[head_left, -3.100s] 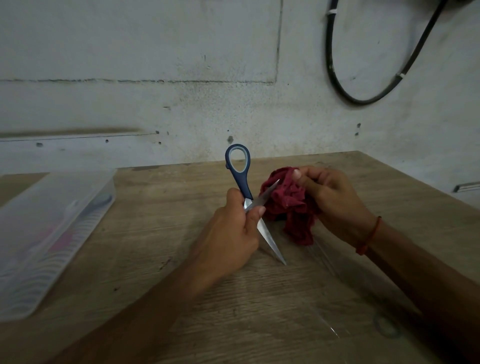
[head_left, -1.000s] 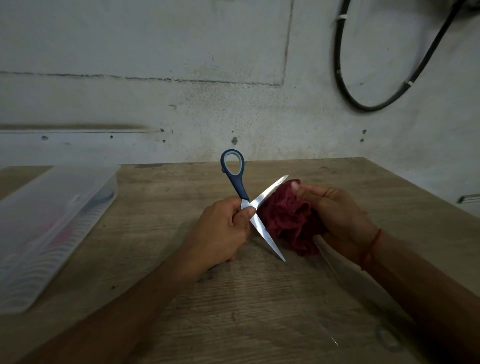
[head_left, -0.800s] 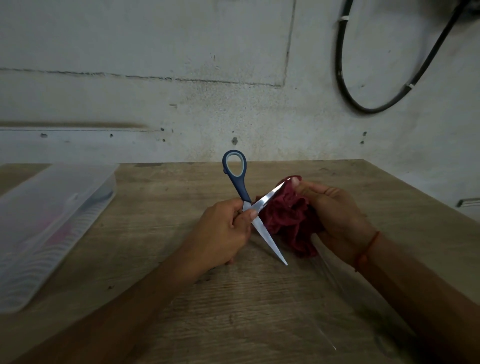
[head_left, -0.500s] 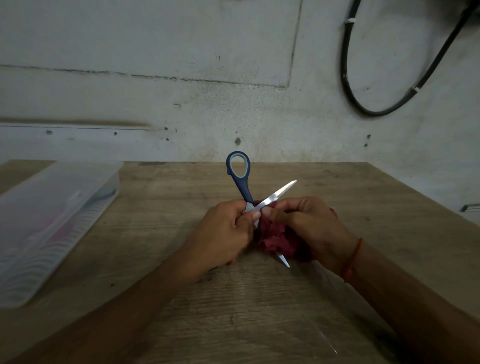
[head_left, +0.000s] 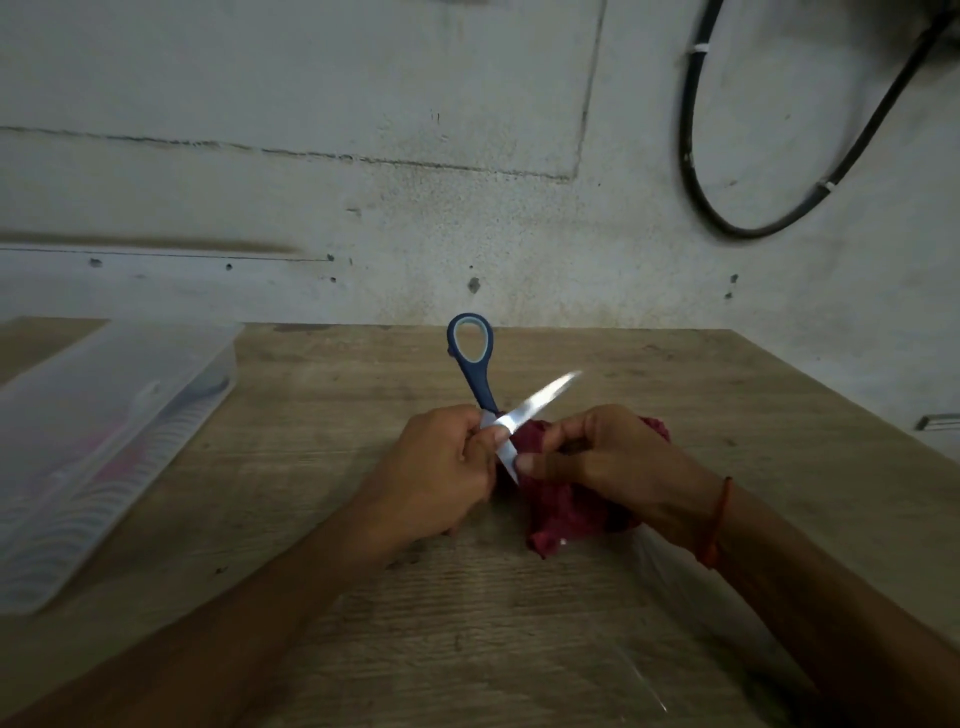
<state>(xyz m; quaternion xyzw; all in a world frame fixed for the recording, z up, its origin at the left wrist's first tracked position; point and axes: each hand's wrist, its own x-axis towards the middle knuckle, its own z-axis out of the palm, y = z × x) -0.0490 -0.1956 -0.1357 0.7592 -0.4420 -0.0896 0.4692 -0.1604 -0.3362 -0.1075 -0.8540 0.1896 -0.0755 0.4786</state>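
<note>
left grip (head_left: 431, 467) clenched on scissors (head_left: 478, 374), blades apart | right grip (head_left: 618, 457) just beside, pinched cloth (head_left: 566, 514) resting on bench (head_left: 519, 623) | box (head_left: 104, 441) lay well left | far and right bench edges stood well apart from both grips

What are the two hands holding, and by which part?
The left hand grips the blue-handled steel scissors near the pivot, blades open. The right hand pinches the crumpled dark red cloth by its upper folds, beside the lower blade.
</note>
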